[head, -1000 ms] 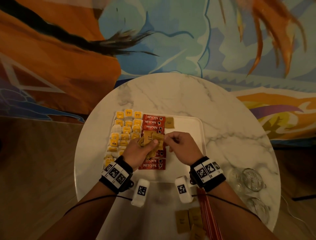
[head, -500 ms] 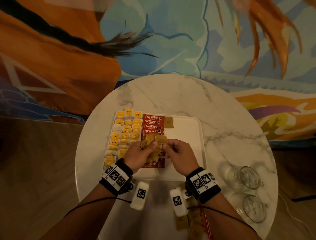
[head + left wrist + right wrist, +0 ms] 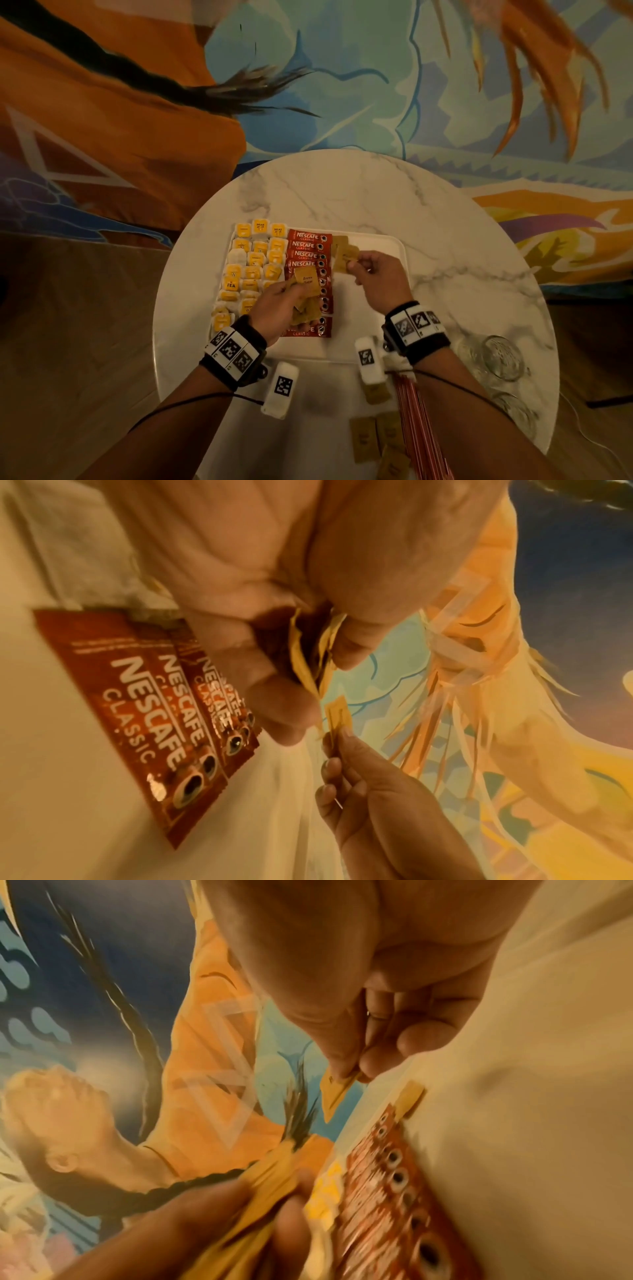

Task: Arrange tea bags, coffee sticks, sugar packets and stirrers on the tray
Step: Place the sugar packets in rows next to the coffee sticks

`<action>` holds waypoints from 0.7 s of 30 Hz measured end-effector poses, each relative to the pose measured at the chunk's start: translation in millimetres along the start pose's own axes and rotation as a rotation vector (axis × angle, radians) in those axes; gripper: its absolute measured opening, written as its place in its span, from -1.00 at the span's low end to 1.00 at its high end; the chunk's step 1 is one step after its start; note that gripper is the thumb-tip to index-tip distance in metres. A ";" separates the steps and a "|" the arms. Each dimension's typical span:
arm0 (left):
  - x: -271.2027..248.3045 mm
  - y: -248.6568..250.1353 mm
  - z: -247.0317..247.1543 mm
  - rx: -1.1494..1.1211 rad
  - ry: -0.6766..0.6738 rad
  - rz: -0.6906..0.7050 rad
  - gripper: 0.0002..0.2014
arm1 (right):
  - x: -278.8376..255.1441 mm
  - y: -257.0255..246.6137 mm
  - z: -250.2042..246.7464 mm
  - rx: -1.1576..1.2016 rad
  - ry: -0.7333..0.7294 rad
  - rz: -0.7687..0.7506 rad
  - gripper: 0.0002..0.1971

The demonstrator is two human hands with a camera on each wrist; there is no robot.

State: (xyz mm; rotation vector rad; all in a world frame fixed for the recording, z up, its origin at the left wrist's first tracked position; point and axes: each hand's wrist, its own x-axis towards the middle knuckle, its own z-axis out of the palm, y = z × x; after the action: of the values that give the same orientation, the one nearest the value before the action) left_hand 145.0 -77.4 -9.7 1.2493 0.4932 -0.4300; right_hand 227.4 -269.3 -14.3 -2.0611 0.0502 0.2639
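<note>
While glasses (image 3: 500, 358) stand near, stirrers (image 3: 416, 414) lie under the right wrist.

Stirrers (image 3: 423, 431) run off the frame's bottom edge

The left hand (image 3: 277, 308) grips a fan of brown sugar packets (image 3: 306, 295) over the coffee sticks (image 3: 310, 255); the right hand (image 3: 378, 279) pinches one packet (image 3: 346, 258) above the tray (image 3: 383, 246).

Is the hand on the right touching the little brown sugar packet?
Touching. In the right wrist view, the right hand pinches one brown sugar packet between thumb and fingertip, with no gap. The head view shows the same pinch above the tray.
</note>
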 end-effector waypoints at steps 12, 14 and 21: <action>-2.3 1.1 -2.3 -0.001 0.019 0.017 -0.83 | 74.9 16.7 -11.6 -0.460 0.065 0.094 -0.78; -2.6 0.3 -4.2 0.016 0.020 0.027 -0.84 | 74.8 15.6 -11.3 -0.454 0.063 0.093 -0.79; 1.4 -5.1 -7.3 0.027 0.054 0.041 -0.79 | 76.0 14.1 -8.6 -0.513 0.051 0.078 -0.81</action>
State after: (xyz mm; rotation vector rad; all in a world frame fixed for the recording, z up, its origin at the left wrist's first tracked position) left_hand 142.4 -71.8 -16.2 1.2979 0.5083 -0.3702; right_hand 300.9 -278.0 -38.3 -2.5798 0.1029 0.2940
